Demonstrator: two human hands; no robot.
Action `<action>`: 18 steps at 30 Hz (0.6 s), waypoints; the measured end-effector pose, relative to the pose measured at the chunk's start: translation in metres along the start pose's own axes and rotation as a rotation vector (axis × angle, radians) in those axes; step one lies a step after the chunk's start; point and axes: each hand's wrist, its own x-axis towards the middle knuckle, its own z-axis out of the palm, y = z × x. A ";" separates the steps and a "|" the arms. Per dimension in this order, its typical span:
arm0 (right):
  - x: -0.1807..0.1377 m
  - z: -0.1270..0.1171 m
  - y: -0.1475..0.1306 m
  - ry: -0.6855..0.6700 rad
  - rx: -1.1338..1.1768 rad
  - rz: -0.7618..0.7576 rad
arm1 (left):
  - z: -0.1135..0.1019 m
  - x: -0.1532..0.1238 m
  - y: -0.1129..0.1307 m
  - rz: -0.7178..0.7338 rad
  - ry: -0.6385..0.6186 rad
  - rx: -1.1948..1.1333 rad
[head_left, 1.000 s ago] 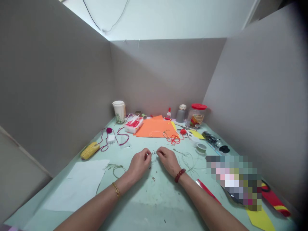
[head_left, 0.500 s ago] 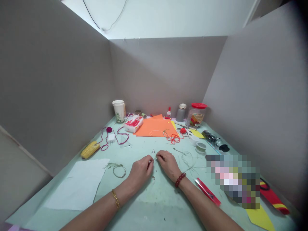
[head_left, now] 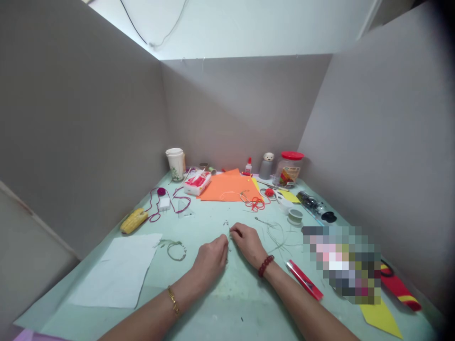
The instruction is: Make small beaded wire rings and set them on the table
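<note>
My left hand (head_left: 210, 258) is closed, thumb and fingers pinched together, just above the middle of the table. Close beside it my right hand (head_left: 249, 244) also pinches, its fingertips nearly meeting the left ones. Whatever the fingers hold is too small to make out. Tiny silvery beads (head_left: 225, 222) lie just beyond the fingertips. Thin green threads (head_left: 279, 234) spread over the table to the right of my right hand. Left of my left hand lies a green cord bracelet (head_left: 177, 251) with small beads and loose ends.
White cloth or paper (head_left: 113, 272) lies left. A red craft knife (head_left: 304, 280) and scissors (head_left: 387, 269) are right. Behind are orange paper (head_left: 227, 187), a tissue pack (head_left: 197, 183), a thread spool (head_left: 295, 216), a red-lidded jar (head_left: 288, 170) and a cup (head_left: 175, 165). Grey partitions enclose the table.
My left hand has dropped slightly toward me and turned, its fingertips lower than before. My right hand has stayed nearly in place. The view has shifted a little.
</note>
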 end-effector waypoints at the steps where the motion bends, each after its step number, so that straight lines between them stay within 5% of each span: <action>1: -0.002 0.000 -0.001 0.006 0.009 0.027 | -0.001 0.000 0.001 -0.010 -0.001 -0.019; 18: -0.006 -0.014 -0.025 -0.191 0.465 0.561 | -0.004 0.000 0.005 -0.109 0.020 -0.242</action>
